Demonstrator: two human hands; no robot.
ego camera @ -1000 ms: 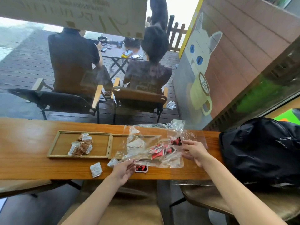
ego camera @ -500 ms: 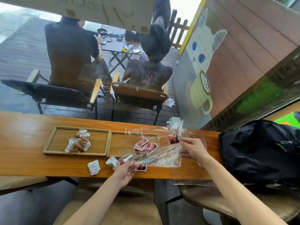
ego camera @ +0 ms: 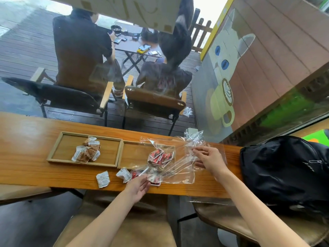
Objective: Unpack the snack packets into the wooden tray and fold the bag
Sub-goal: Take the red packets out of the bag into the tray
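A clear plastic bag (ego camera: 179, 168) lies crumpled over the right end of the wooden tray (ego camera: 119, 152). My right hand (ego camera: 211, 162) pinches the bag's far right side. My left hand (ego camera: 138, 186) holds the bag's near left corner at the counter edge. A pile of red snack packets (ego camera: 160, 156) sits in the tray's right compartment, under the bag's mouth. Brown and white packets (ego camera: 87, 152) fill the left compartment. Two white packets (ego camera: 102, 178) lie loose on the counter, and a red packet (ego camera: 154, 182) lies by my left hand.
A black backpack (ego camera: 288, 173) rests on the counter's right end, close to my right forearm. The wooden counter (ego camera: 26, 157) runs along a glass window; two people sit outside on chairs. Stools stand below the counter's near edge.
The red packets slid out of the bag and now lie heaped in the tray's right compartment. The bag has sunk flatter between my hands, which barely moved.
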